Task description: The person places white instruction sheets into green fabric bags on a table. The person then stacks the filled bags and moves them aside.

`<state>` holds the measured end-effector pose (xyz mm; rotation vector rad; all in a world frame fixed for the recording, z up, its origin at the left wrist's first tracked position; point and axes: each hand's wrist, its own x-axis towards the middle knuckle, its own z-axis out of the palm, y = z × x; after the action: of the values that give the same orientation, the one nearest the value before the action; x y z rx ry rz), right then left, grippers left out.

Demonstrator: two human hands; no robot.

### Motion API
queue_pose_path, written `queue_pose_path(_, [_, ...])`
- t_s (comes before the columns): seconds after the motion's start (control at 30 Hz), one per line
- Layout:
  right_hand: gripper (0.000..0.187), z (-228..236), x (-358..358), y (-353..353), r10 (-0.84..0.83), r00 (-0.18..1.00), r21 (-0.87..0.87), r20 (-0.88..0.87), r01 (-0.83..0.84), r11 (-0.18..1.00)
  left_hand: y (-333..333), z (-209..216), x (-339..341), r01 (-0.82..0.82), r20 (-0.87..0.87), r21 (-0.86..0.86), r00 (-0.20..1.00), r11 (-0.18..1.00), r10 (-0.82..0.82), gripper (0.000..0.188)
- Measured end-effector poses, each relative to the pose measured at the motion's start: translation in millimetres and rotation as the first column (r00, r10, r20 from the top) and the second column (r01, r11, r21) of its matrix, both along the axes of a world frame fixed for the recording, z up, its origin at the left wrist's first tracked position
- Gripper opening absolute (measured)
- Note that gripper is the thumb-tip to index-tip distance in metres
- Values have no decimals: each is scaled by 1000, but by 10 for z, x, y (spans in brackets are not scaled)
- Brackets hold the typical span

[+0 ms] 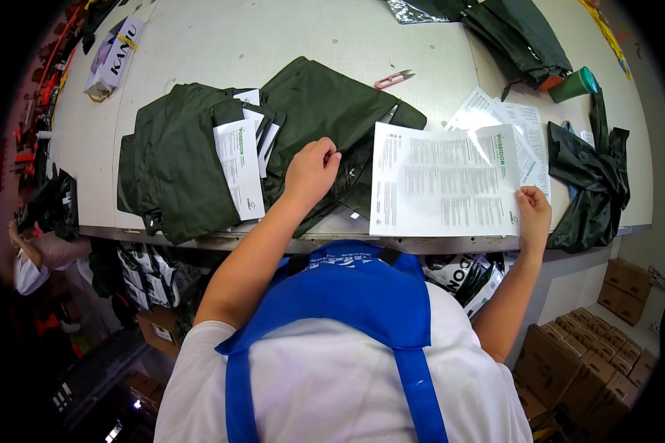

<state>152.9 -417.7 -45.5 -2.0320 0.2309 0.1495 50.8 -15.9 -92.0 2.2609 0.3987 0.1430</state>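
Note:
A printed white sheet is held up at its right edge by my right hand, thumb in front. My left hand is closed, with curled fingers, over a spread dark green garment; whether anything is in its grip is hidden. Left of that hand lies a pile of folded dark green garments, with folded printed leaflets on its right side. Behind the held sheet, more printed sheets lie loosely fanned on the table.
Small red-handled thread snips rest on the pale table. At the right are a green cup and a crumpled dark garment. A white box stands far left. Cardboard boxes are stacked below right.

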Motion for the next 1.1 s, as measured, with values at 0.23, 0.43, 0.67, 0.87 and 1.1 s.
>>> queue_pose_path(0.23, [7,39,52,176,21,999,-96,34,-18,995,-28,41,9,13,-48,44,999,999,-11,11])
queue_pose_path(0.43, [8,63,101,43,16,1000,-22,13,-16,1000,-20,45,8,11,-55,44,998,999,-9,11])
queue_pose_path(0.67, [10,-321,-14,764,-4,973,-83,230,23,996,-81,38,17,105,-108,82,990,991,-96,10])
queue_pose_path(0.87, [9,-668,-110,1142,-76,985,114,157,59,992,-98,91,29,149,-112,121,984,981,-135,10])
queue_pose_path(1.1, [8,-732,-91,1023,-91,982,244,167,48,969,-146,6,74,187,-105,108,979,976,-176,9])
